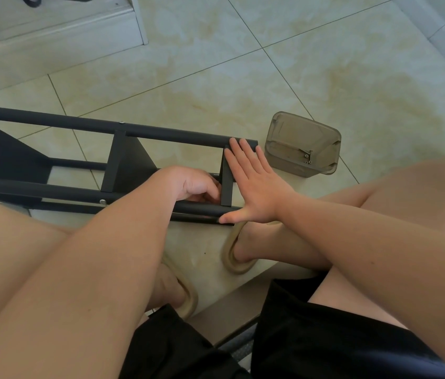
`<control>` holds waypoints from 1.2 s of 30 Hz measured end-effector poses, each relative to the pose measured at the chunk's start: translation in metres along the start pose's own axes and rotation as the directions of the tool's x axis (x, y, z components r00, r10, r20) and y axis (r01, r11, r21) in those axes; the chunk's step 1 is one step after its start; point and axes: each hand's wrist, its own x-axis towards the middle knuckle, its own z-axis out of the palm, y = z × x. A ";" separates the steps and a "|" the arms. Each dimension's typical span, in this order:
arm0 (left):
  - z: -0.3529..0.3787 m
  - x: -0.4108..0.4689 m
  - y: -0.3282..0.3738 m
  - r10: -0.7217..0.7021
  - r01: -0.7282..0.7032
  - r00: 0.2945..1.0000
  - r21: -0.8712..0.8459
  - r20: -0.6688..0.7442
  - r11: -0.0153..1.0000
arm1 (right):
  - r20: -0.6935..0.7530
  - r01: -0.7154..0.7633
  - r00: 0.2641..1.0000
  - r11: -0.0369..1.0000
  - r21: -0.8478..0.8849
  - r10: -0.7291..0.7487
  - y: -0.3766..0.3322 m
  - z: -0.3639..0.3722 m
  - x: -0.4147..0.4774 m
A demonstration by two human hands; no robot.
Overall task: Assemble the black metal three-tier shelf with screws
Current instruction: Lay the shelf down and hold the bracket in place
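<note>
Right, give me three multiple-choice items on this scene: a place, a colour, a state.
1. Where does the container stand? A) on the floor by the shelf frame B) on a lap C) on the frame
2. What colour is the shelf frame? A) white B) black C) red
3. How is the right hand? A) a fist B) gripping the container C) flat on the frame

A: it sits on the floor by the frame's end. B: its bars are black. C: straight fingers lie across them.

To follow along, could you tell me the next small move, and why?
Probably the left hand should work a screw in at the end crossbar, where its fingers curl, while the flat right hand braces the frame; spare screws lie in the box.
</note>
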 end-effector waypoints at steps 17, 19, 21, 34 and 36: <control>0.001 -0.002 0.001 0.020 -0.021 1.000 -0.024 -0.012 1.000 | 0.007 -0.002 1.000 1.000 0.005 0.002 0.000 -0.001 0.000; -0.001 -0.001 0.000 0.005 -0.006 1.000 -0.046 -0.006 0.999 | 0.005 -0.003 1.000 1.000 0.004 0.002 0.000 -0.001 0.000; -0.003 0.001 -0.002 -0.035 0.035 0.999 -0.060 0.011 0.998 | 0.008 -0.002 1.000 1.000 0.006 0.002 0.000 -0.001 0.000; 0.000 -0.002 0.000 -0.009 0.011 0.999 0.040 -0.040 0.999 | 0.000 0.000 1.000 1.000 0.006 0.000 0.000 -0.001 0.000; 0.000 -0.003 0.001 0.001 -0.002 1.000 -0.009 -0.012 1.000 | -0.001 0.000 1.000 1.000 0.008 0.000 0.000 0.000 0.000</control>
